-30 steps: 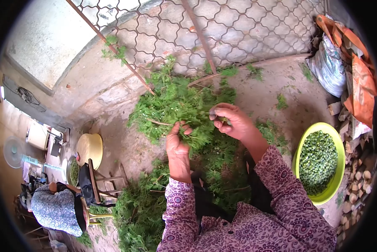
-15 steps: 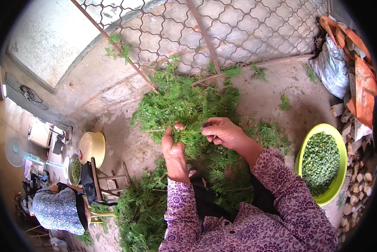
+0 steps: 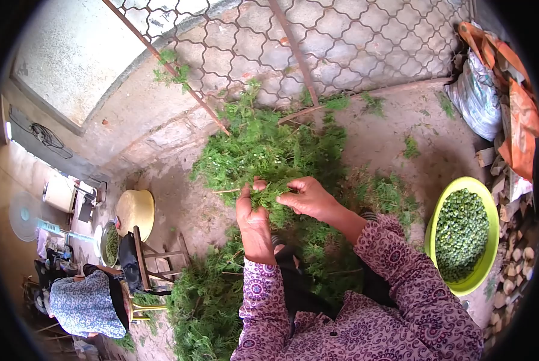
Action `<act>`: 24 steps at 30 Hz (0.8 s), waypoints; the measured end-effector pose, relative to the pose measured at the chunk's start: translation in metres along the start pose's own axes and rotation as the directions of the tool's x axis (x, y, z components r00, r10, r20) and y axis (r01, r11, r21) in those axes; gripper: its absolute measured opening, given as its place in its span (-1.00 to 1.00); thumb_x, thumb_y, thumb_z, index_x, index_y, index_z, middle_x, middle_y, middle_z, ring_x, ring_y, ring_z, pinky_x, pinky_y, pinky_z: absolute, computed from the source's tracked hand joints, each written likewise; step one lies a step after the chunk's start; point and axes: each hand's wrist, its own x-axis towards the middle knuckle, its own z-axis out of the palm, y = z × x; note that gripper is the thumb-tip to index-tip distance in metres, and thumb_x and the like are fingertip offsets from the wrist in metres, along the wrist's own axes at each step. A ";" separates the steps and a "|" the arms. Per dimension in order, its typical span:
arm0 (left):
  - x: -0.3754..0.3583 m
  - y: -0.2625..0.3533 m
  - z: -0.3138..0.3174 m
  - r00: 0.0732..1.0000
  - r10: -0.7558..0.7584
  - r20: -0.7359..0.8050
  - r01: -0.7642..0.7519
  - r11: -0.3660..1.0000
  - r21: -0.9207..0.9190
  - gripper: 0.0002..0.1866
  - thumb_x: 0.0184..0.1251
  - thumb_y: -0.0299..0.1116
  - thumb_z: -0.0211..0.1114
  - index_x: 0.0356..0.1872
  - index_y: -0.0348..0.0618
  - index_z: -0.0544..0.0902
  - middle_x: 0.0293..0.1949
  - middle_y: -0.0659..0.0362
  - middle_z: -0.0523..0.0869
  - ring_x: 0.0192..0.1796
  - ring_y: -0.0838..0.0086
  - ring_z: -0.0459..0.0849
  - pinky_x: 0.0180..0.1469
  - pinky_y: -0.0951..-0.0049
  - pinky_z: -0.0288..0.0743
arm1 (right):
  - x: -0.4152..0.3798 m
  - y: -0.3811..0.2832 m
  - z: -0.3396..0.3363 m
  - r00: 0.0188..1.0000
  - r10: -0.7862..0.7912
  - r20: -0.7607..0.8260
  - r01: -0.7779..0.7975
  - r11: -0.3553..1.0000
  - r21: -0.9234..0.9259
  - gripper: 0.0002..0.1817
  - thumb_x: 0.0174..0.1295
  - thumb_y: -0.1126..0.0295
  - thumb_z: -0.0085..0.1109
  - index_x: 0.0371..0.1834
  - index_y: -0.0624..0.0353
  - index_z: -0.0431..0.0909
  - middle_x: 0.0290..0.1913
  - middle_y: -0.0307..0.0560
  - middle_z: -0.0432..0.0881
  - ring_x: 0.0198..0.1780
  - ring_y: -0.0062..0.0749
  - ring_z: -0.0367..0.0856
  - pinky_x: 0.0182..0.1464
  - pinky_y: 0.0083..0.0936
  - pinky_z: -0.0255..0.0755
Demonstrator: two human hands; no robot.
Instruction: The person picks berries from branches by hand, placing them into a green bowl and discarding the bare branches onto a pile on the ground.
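My left hand [image 3: 254, 225] is closed round a feathery green sprig [image 3: 268, 196], whose pale stem sticks out to the left of the fingers. The right hand [image 3: 312, 200] pinches the leafy part of the same sprig, close to the left fingertips. Anything small between the right fingers is hidden. Both hands are just above a heap of green branches [image 3: 263, 147] on the ground, which carries small pale green fruits. More cut branches [image 3: 203, 310] lie beside my legs.
On the right is a yellow-green basin [image 3: 431, 240] of small green fruits, near stacked firewood [image 3: 513, 271] and a white sack [image 3: 477, 90]. A metal lattice [image 3: 341, 48] leans at the back. Left are a wooden chair [image 3: 142, 259], a yellow tub [image 3: 140, 210] and another person [image 3: 89, 304] bending.
My right hand has come down and left from beside the sprig onto its leaves. The left hand keeps its hold, and the whole view has shifted slightly.
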 end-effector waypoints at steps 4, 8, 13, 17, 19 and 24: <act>-0.009 -0.007 0.006 1.000 0.013 -0.020 -0.015 0.997 -0.070 -0.81 0.26 -0.43 -0.10 -0.25 -0.40 0.31 -0.50 0.14 0.31 -0.51 0.45 0.29 -0.52 0.57 0.25 | -0.007 -0.003 0.010 0.993 -0.004 0.114 0.003 1.000 0.012 -0.82 0.06 0.38 0.13 -0.59 0.23 0.45 -0.72 -0.34 0.33 -0.68 -0.72 0.26 -0.62 -0.68 0.13; -0.010 -0.010 0.008 0.997 0.018 -0.069 -0.026 0.992 -0.124 -0.81 0.25 -0.43 -0.12 -0.27 -0.40 0.31 -0.50 0.13 0.31 -0.50 0.45 0.28 -0.57 0.57 0.19 | -0.009 -0.004 0.010 0.986 -0.042 0.164 0.035 0.999 0.040 -0.80 0.06 0.39 0.09 -0.65 0.21 0.44 -0.74 -0.33 0.31 -0.69 -0.71 0.25 -0.64 -0.69 0.09; -0.004 -0.007 0.002 0.998 -0.058 0.012 0.059 0.992 -0.108 -0.74 0.06 -0.49 -0.23 -0.23 -0.44 0.29 -0.51 0.12 0.31 -0.51 0.44 0.26 -0.57 0.51 0.18 | -0.016 -0.011 0.005 0.964 0.088 0.250 -0.142 0.968 0.208 -0.82 0.02 0.40 0.10 -0.64 0.24 0.45 -0.74 -0.31 0.35 -0.71 -0.72 0.25 -0.67 -0.69 0.05; -0.001 -0.002 0.003 0.995 0.067 -0.071 -0.080 0.977 -0.198 -0.83 0.15 -0.53 -0.18 -0.27 -0.41 0.29 -0.45 0.11 0.32 -0.46 0.44 0.30 -0.58 0.52 0.19 | -0.038 -0.018 0.007 0.852 0.188 0.488 -0.327 0.920 0.217 -0.87 0.01 0.42 0.08 -0.57 0.26 0.50 -0.71 -0.27 0.42 -0.72 -0.72 0.26 -0.69 -0.72 0.04; -0.009 -0.002 0.003 0.997 0.059 0.048 -0.046 0.970 -0.238 -0.80 0.12 -0.57 -0.19 -0.23 -0.40 0.30 -0.46 0.11 0.33 -0.47 0.43 0.29 -0.54 0.50 0.23 | -0.041 -0.011 0.002 0.820 0.153 0.551 -0.302 0.934 0.189 -0.86 0.04 0.44 -0.01 -0.48 0.29 0.48 -0.61 -0.21 0.48 -0.68 -0.68 0.29 -0.68 -0.76 0.05; -0.003 0.012 -0.005 0.994 -0.065 0.086 0.088 0.950 -0.300 -0.79 0.14 -0.57 -0.17 -0.19 -0.38 0.29 -0.46 0.11 0.36 -0.42 0.40 0.36 -0.46 0.53 0.33 | -0.023 -0.019 -0.009 0.896 0.090 0.434 -0.300 0.844 0.445 -0.86 0.08 0.42 0.01 -0.35 0.26 0.40 -0.40 -0.11 0.53 -0.60 -0.65 0.35 -0.68 -0.78 0.07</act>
